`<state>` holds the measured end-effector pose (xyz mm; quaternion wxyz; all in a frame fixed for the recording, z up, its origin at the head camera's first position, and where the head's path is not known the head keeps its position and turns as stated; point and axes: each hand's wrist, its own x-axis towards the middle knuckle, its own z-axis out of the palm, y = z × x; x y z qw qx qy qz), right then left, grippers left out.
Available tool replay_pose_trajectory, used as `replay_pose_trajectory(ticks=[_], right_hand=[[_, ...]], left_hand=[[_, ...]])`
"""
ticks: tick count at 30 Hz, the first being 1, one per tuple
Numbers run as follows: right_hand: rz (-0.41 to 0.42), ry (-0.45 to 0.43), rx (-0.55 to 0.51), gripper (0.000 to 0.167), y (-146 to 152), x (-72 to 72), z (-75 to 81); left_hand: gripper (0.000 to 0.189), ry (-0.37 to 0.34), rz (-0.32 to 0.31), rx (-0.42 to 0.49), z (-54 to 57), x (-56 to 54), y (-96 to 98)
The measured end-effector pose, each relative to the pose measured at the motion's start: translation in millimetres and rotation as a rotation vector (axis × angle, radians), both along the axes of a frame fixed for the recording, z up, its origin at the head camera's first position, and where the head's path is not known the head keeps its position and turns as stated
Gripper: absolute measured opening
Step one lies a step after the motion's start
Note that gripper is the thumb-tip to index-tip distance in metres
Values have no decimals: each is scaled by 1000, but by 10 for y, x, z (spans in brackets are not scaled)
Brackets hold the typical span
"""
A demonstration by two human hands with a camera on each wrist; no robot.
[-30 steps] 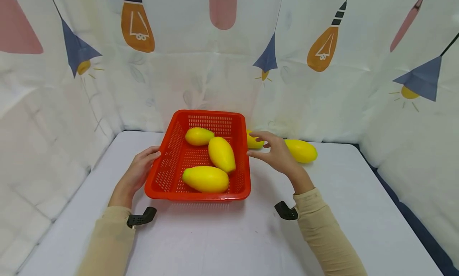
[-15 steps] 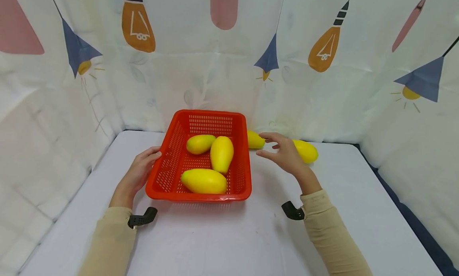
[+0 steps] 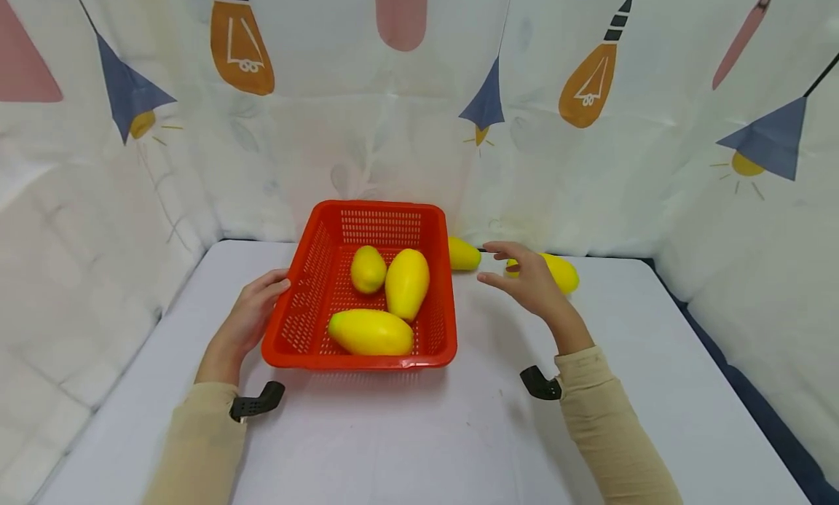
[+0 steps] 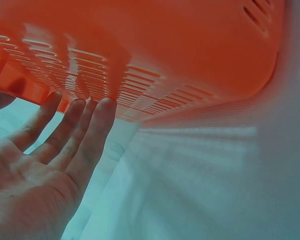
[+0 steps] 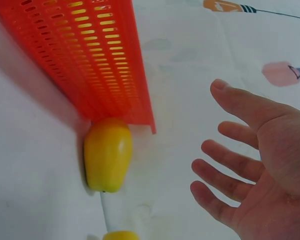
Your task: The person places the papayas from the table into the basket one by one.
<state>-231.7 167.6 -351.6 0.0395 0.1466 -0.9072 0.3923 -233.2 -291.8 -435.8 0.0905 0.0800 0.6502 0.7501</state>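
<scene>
A red perforated plastic basket point(image 3: 438, 301) stands in the middle in the head view, with three smooth yellow mango-like fruits inside: a small one point(image 3: 368, 269), one beside it point(image 3: 408, 283) and a long one point(image 3: 371, 332) near the front. My left hand point(image 3: 252, 315) touches the basket's left side; in the left wrist view its fingers point(image 4: 92, 140) lie fairly straight against the slotted outer wall. Right of the basket, my right hand point(image 3: 531, 283) hovers with fingers spread and nothing between them. Behind it lies a yellow fruit point(image 3: 561, 272), partly hidden.
Another yellow fruit point(image 3: 464, 255) lies at the basket's right rear, close to its wall, and also shows in the right wrist view point(image 5: 108, 156). A white table point(image 3: 406, 439) bears everything. A printed white curtain point(image 3: 393, 141) encloses its back and sides.
My right hand has drawn away rightward from the basket. Inside, the rear small fruit has turned and shifted toward the middle, and the others have shifted slightly. My left hand stays at the basket's side.
</scene>
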Motion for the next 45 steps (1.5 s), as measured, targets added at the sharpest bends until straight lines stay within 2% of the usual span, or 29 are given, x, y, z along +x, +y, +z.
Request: replay_pose_trajectory(ticks=[21, 25, 38, 45], right_hand=[[-82, -51, 23, 57, 167, -77, -149], [-81, -66, 13, 59, 175, -97, -178], [-65, -74, 14, 62, 173, -204, -289], [-69, -82, 9, 63, 164, -243, -342]], left_hand=[[28, 8, -21, 54, 15, 14, 20], [26, 11, -30, 77, 13, 13, 29], [28, 1, 3, 32, -18, 28, -4], [30, -1, -15, 43, -11, 10, 11]])
